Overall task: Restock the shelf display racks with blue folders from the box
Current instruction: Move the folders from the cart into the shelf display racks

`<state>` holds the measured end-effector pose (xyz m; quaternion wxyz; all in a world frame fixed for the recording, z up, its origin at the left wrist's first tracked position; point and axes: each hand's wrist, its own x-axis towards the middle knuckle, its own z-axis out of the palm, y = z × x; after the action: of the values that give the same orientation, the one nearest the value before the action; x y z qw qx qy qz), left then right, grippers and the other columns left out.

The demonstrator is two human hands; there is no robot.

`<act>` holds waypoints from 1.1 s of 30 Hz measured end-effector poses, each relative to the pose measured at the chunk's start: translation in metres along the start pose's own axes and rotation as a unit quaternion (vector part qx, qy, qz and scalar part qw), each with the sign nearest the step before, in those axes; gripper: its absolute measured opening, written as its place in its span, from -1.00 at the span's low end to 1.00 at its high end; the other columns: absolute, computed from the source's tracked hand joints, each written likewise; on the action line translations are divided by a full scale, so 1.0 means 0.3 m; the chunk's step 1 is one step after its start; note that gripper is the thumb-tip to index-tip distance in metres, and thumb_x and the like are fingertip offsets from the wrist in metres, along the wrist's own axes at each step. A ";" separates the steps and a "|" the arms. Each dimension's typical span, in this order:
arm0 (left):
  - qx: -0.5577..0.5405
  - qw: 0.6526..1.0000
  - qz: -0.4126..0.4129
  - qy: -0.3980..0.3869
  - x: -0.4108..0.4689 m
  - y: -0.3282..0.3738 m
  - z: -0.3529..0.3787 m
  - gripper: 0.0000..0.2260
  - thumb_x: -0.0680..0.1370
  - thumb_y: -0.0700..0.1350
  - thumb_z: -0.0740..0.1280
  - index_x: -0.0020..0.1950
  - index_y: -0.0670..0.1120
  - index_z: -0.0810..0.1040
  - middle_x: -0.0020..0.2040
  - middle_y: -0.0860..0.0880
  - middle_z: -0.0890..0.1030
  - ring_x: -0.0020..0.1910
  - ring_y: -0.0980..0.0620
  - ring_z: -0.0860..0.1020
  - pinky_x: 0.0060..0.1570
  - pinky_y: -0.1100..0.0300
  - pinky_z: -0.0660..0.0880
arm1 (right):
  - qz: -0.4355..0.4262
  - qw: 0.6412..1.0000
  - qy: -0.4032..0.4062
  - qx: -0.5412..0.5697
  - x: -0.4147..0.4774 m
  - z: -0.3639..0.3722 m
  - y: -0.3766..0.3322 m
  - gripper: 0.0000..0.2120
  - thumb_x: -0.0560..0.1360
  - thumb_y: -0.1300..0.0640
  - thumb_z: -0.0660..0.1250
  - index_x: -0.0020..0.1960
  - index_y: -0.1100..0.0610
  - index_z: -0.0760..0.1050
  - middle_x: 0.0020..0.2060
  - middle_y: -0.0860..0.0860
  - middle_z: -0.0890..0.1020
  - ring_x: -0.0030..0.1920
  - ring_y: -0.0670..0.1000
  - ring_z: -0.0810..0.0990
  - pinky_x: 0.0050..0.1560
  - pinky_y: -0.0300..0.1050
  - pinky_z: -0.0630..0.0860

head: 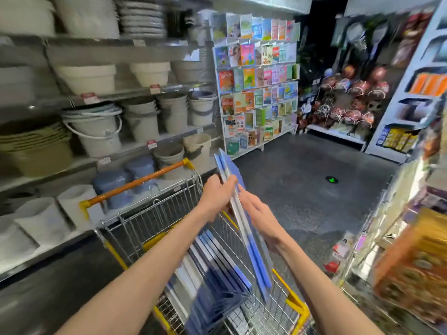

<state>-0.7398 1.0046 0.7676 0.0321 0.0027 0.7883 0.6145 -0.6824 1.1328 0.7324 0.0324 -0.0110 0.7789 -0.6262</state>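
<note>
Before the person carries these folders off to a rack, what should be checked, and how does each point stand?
1. Grip: left hand curls over the held folders, right hand lies flat against them: ok.
2. Bundle squared: far ends fan apart: not ok.
3. Lower end free of the cart: cannot tell.
4. Floor ahead shows no obstacle: ok.
5. Which rack takes them: cannot tell.
6. Stock: spare folders stand in the cart: ok.

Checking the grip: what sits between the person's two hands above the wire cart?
In the head view, a thin bundle of blue and white folders stands on edge between the left hand and the right hand.
</note>
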 end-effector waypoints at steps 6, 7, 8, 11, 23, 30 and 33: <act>-0.089 0.987 0.099 -0.090 -0.055 0.180 0.031 -0.62 0.53 0.30 0.35 0.02 -0.02 0.62 -0.15 -0.08 0.71 -0.32 -0.15 0.68 -0.39 -0.14 0.63 | -0.018 0.989 0.098 0.111 -0.079 -0.052 -0.209 -0.54 0.62 -0.22 0.17 0.17 0.09 0.66 -0.02 0.02 0.74 -0.05 -0.07 0.71 -0.13 -0.28 0.58; -0.086 0.983 0.129 -0.103 -0.059 0.202 0.033 -0.59 0.53 0.30 0.34 0.13 0.00 0.63 -0.09 -0.03 0.72 -0.33 -0.15 0.68 -0.43 -0.12 0.62 | -0.017 0.988 0.117 0.101 -0.090 -0.065 -0.232 -0.50 0.61 -0.26 0.15 0.14 0.09 0.67 -0.05 0.04 0.74 -0.09 -0.04 0.71 -0.15 -0.24 0.57; -0.078 0.979 0.150 -0.112 -0.052 0.213 0.036 -0.52 0.50 0.31 0.34 0.27 0.02 0.61 0.01 0.02 0.72 -0.31 -0.13 0.70 -0.47 -0.07 0.61 | -0.022 0.986 0.127 0.102 -0.108 -0.071 -0.254 -0.48 0.60 -0.29 0.13 0.14 0.07 0.67 -0.06 0.05 0.74 -0.09 -0.01 0.71 -0.15 -0.19 0.57; -0.092 0.971 0.174 -0.137 -0.055 0.262 0.034 -0.31 0.38 0.37 0.39 0.45 0.13 0.49 0.16 0.12 0.69 -0.21 -0.16 0.72 -0.51 0.11 0.56 | -0.042 0.979 0.149 0.130 -0.132 -0.092 -0.293 -0.46 0.60 -0.29 0.07 0.24 0.03 0.61 -0.04 0.12 0.74 -0.15 0.00 0.70 -0.22 -0.18 0.56; -0.052 0.943 0.300 -0.137 -0.056 0.437 0.129 -0.61 0.36 0.49 0.39 0.12 0.41 0.63 -0.10 0.15 0.73 -0.12 0.19 0.70 -0.11 -0.10 0.66 | -0.076 0.936 0.225 0.261 -0.308 -0.152 -0.410 -0.46 0.55 -0.23 0.15 0.32 0.11 0.55 0.01 0.11 0.72 -0.08 0.02 0.73 -0.19 -0.14 0.63; 0.004 0.931 0.355 -0.089 -0.143 0.510 0.158 -0.51 0.45 0.43 0.35 0.25 0.18 0.64 -0.21 0.05 0.74 -0.16 0.22 0.68 -0.05 0.00 0.64 | -0.112 0.925 0.237 0.274 -0.414 -0.216 -0.467 -0.59 0.69 -0.04 0.03 0.10 -0.01 0.66 -0.09 -0.06 0.74 -0.10 -0.12 0.72 -0.19 -0.24 0.62; 0.022 0.929 0.363 -0.073 -0.180 0.534 0.192 -0.39 0.39 0.52 0.29 0.27 0.19 0.64 -0.30 0.12 0.71 -0.19 0.14 0.69 -0.03 -0.01 0.62 | -0.127 0.922 0.243 0.274 -0.444 -0.248 -0.470 -0.57 0.65 -0.06 0.06 0.14 0.04 0.68 -0.02 0.04 0.72 -0.04 0.00 0.71 -0.14 -0.17 0.62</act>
<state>-0.6883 1.0973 0.9114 -0.1354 0.3342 0.7421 0.5650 -0.5576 1.1825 0.8909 -0.2360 0.0524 0.5527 -0.7975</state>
